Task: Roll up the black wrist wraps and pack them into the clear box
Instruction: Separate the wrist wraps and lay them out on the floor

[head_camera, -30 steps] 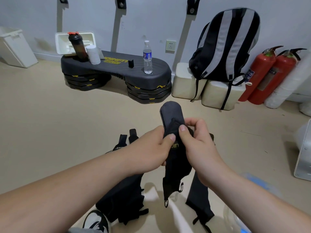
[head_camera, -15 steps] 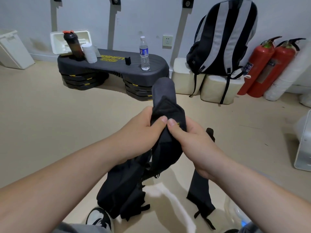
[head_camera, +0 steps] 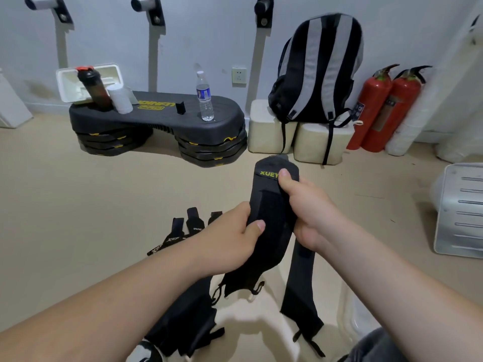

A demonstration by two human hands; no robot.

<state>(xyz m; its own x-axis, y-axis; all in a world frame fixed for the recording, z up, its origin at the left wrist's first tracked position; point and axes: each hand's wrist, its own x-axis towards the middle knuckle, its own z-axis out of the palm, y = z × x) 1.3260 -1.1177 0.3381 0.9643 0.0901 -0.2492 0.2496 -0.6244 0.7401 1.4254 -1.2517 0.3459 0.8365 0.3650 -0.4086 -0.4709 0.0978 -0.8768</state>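
Head view, both hands at frame centre. The left hand (head_camera: 230, 240) grips the middle of a black wrist wrap (head_camera: 270, 205), its thumb laid across the front face and its fingers curled behind. The right hand (head_camera: 309, 212) pinches the same wrap higher up, its thumb pressed beside the yellow lettering near the rounded upper end. The wrap is held upright above the floor (head_camera: 78, 205), its lower end with a thin loop hanging free below the left hand. A second wrap (head_camera: 300, 293) lies flat on the floor under the right forearm, a dark heap of further wraps (head_camera: 188, 317) lies under the left forearm, and narrow straps (head_camera: 183, 231) lie just beyond the left wrist. A translucent edge, possibly the clear box (head_camera: 351, 316), shows blurred beneath the right forearm. Behind stand a black step platform (head_camera: 156, 118) bearing a water bottle (head_camera: 205, 97), a striped backpack (head_camera: 318, 69) and two red fire extinguishers (head_camera: 376, 108)
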